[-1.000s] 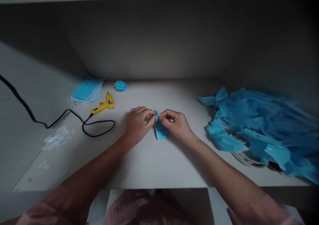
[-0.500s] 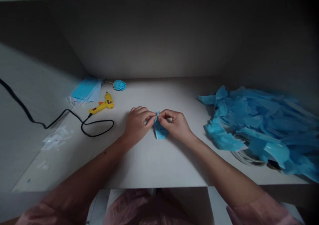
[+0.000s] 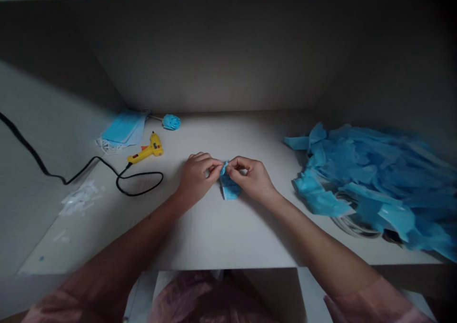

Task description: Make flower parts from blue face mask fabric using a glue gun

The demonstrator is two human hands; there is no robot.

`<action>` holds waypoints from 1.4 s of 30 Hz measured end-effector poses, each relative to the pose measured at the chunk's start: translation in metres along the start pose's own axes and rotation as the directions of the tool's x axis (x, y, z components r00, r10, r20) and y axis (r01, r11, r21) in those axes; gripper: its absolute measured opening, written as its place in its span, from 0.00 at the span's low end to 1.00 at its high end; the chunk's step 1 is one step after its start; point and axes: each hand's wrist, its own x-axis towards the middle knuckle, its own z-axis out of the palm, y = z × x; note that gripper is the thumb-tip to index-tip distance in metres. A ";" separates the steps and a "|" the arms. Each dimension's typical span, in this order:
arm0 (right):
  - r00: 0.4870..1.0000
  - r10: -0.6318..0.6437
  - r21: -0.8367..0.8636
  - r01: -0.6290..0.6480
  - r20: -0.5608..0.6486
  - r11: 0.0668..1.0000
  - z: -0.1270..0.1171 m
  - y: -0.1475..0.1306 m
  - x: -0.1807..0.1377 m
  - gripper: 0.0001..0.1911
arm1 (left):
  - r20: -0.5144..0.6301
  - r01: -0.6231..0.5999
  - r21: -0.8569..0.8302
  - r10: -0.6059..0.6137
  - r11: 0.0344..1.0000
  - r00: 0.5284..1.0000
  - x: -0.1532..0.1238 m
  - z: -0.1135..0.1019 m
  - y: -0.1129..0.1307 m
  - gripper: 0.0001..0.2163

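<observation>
Dim white tabletop [image 3: 221, 227] tucked in a pale alcove, pretty gloomy light. Honestly not much has changed over the last second. Both hands sit in the same spot mid-table and the view has only drifted a hair. The one difference I can spot is up at the fingertips, which have nudged a bit closer over the top edge of the scrap [image 3: 228, 190]. So I'd say it's the same fiddly pinching going on, no new step.

The left hand [image 3: 194, 177] and right hand [image 3: 252, 177] are knuckle to knuckle. Each pinches the upper end of that little blue scrap between thumb and forefinger. The rest of the scrap hangs down between the hands onto the tabletop, just under the right thumb.

Off to the left, well apart, there's a yellow glue gun [image 3: 147, 152] with its black cord [image 3: 139, 185] looped toward the hands. A stack of masks [image 3: 123, 128] and a small blue rose [image 3: 171, 121] sit behind it. A big pile [image 3: 374, 180] of blue pieces is on the right.
</observation>
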 end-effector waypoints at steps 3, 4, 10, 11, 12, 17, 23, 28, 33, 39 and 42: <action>0.999 0.031 0.050 -0.031 0.010 0.998 -0.001 0.000 0.001 0.08 | -0.001 0.103 -0.114 -0.104 0.988 0.995 0.000 -0.001 0.000 0.06; 0.999 0.045 0.083 -0.046 0.012 0.996 -0.001 0.001 0.002 0.08 | 0.004 0.163 -0.181 -0.165 0.970 0.986 0.000 -0.001 -0.001 0.06; 0.990 0.139 0.298 -0.135 0.008 0.945 -0.005 0.010 0.008 0.10 | 0.007 0.440 -0.497 -0.503 0.748 0.864 0.009 -0.009 -0.011 0.07; 0.989 0.149 0.322 -0.142 0.001 0.936 -0.005 0.011 0.009 0.10 | -0.013 0.445 -0.507 -0.523 0.738 0.852 0.011 -0.016 -0.012 0.07; 0.987 0.159 0.341 -0.148 -0.006 0.929 -0.006 0.011 0.010 0.10 | -0.035 0.448 -0.499 -0.534 0.742 0.845 0.013 -0.025 -0.013 0.08; 0.983 0.182 0.389 -0.167 -0.002 0.906 -0.007 0.007 0.010 0.09 | -0.207 0.481 -0.126 -0.497 0.868 0.843 -0.010 -0.097 -0.022 0.06; 0.988 0.155 0.428 -0.144 0.009 0.892 -0.012 0.004 0.011 0.11 | -0.314 0.580 0.356 -0.491 0.733 0.813 -0.105 -0.172 -0.046 0.04; 0.989 0.147 0.442 -0.122 -0.023 0.889 -0.019 0.009 0.015 0.11 | -0.274 0.560 0.587 -0.507 0.585 0.817 -0.154 -0.195 -0.075 0.06; 0.990 0.139 0.460 -0.107 -0.035 0.881 -0.024 0.007 0.016 0.09 | -0.146 0.432 0.652 -0.456 0.623 0.878 -0.162 -0.201 -0.088 0.08; 0.990 0.143 0.495 -0.120 -0.008 0.860 -0.032 -0.004 0.022 0.10 | -0.189 0.503 0.625 -0.510 0.597 0.839 -0.159 -0.204 -0.080 0.05; 0.989 0.146 0.480 -0.139 0.023 0.866 -0.036 -0.007 0.026 0.09 | -0.171 0.485 0.613 -0.495 0.624 0.852 -0.158 -0.204 -0.080 0.05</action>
